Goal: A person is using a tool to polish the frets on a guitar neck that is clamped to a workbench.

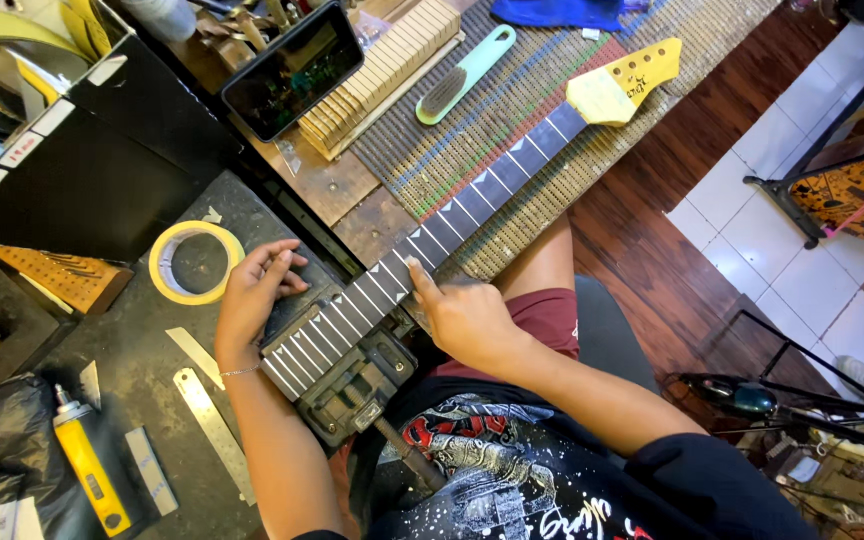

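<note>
While the guitar neck (432,235) lies slanted across the workbench (132,350), its heel end sits clamped in a dark vise (352,385) at the bench's near edge and its pale yellow headstock (624,84) reaches toward the far right corner of the striped woven mat (512,120). From the head view, the left hand (254,295) rests flat beside the lower frets, fingers loosely spread and gripping nothing, its fingertips touching the vise jaw next to the neck. The right hand (464,312) is curled, thumb pressed onto the dark fretboard's edge about mid-length; whether anything small sits inside that curl cannot be told. Just beyond the left hand, a roll of yellow tape (195,262) lies on the dark bench top, and nearer the bench's front edge lie two steel rulers (214,432), a yellow utility knife (90,462) and a small grey block (150,470). Toward the far edge, a phone (292,68) leans over a slotted wooden block (382,70), with a mint-green brush (464,74) resting on the mat beside it. A black box (102,160) crowds the far left side of the bench, close behind the tape. Nothing lies across the fretboard between the two hands. The person's bare knee (542,265) sits under the mat's near edge.
</note>
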